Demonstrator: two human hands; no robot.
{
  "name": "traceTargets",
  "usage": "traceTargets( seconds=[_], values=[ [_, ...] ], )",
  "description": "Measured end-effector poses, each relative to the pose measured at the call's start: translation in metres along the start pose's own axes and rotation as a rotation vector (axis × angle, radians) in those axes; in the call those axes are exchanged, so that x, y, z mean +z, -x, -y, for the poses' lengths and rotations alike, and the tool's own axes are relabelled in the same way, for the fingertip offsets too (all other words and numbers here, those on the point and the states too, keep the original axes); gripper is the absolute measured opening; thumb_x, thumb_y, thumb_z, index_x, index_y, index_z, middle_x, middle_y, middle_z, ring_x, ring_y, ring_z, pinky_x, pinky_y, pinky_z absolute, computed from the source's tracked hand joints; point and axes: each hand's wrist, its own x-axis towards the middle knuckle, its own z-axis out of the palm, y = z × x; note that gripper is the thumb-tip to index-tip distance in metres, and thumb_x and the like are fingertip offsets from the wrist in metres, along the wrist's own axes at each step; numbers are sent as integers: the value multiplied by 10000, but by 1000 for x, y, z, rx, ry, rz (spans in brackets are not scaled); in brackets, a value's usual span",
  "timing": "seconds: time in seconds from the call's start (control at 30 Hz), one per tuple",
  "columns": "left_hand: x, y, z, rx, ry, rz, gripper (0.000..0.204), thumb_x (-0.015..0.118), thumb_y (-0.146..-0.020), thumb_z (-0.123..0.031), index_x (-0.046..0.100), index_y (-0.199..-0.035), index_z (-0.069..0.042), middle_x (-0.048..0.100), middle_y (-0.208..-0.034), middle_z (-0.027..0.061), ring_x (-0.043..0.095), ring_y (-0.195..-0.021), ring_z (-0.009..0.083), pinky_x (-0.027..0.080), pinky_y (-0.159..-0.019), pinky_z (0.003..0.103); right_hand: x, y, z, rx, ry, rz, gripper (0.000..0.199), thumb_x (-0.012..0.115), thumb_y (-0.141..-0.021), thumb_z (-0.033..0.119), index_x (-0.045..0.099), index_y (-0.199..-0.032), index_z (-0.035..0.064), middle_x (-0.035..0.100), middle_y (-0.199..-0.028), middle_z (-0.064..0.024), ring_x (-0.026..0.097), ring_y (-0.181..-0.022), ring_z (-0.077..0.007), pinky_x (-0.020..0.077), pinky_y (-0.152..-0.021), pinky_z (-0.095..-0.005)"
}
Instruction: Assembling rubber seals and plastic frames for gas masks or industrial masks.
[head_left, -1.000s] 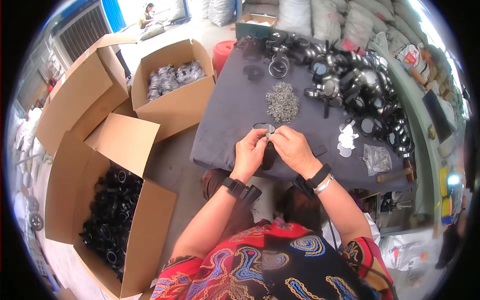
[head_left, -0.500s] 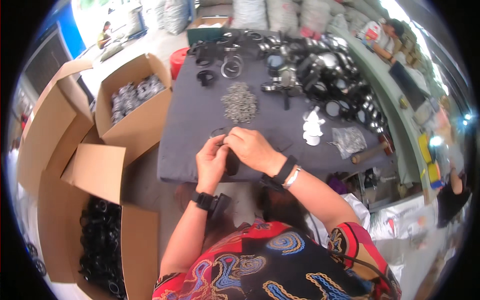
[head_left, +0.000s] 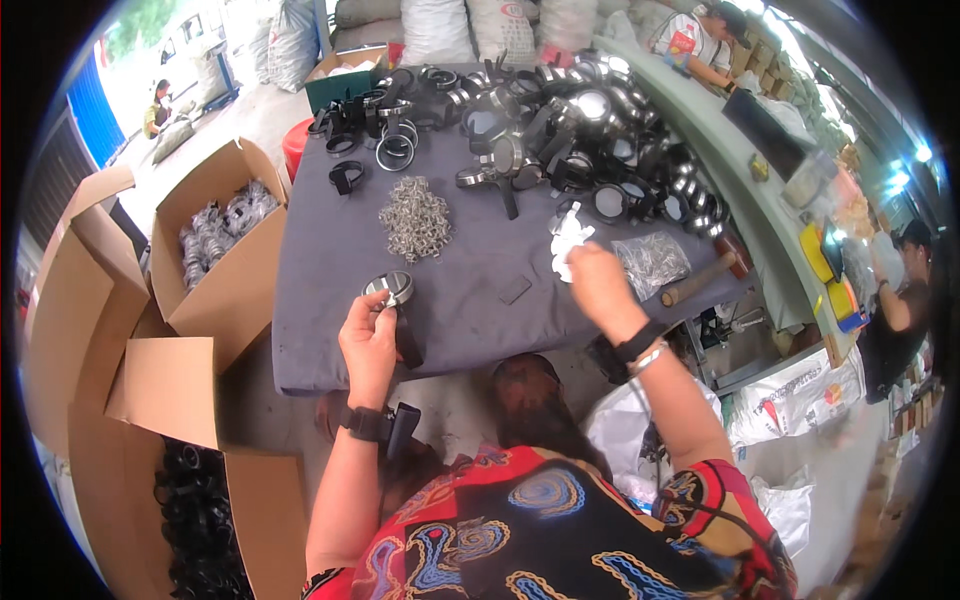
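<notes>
My left hand (head_left: 370, 335) is closed on a round silver-rimmed piece with a black handle (head_left: 398, 286), held over the table's near edge. The thumb and fingertips pinch its rim, and the dark handle hangs down beside the hand. On the right, my right hand (head_left: 602, 288) reaches to the lower end of a small pile of white pieces (head_left: 568, 240). Its fingers are drawn together there; what they grip is hidden. Between the hands a small flat dark piece (head_left: 515, 291) lies on the grey-covered table (head_left: 330, 260). Beyond my left hand is a heap of small metal clips (head_left: 415, 218).
A large heap of silver-and-black round pieces (head_left: 590, 110) covers the table's far right. A clear bag of small parts (head_left: 650, 262) and a wooden-looking rod (head_left: 698, 280) lie at right. Cardboard boxes (head_left: 235, 285) stand at left. People sit at right and far left.
My hands have parted: the right has moved right to the white pieces, while the left keeps the round piece. A small dark piece now shows on the table. The view has shifted.
</notes>
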Motion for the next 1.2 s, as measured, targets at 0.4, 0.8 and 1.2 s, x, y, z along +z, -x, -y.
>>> traceTargets(
  seconds=[0.4, 0.8, 1.2],
  values=[
    [-7, -1, 8, -32, 35, 36, 178, 556, -907, -56, 604, -1078, -38, 548, -677, -17, 462, -471, 42, 390, -390, 207, 1, 14, -61, -160, 413, 158, 92, 563, -773, 44, 643, -769, -1, 636, -774, -184, 672, -689, -312, 547, -600, -388],
    [-5, -4, 7, -67, 33, 72, 192, 522, -908, -52, 586, -1089, -49, 640, -706, 31, 513, -476, 54, 394, -402, 203, -6, 0, 35, -53, -548, 40, 78, 585, -787, 33, 567, -861, 14, 603, -765, -145, 607, -646, -315, 497, -625, -385],
    [-4, -4, 8, -49, 106, 50, 145, 544, -909, -37, 591, -1045, -56, 586, -672, -18, 505, -520, 27, 409, -395, 206, 58, -22, 164, 60, -1256, 177, 46, 621, -820, -24, 623, -861, -5, 567, -751, -57, 582, -588, -126, 469, -533, -275]
  ],
)
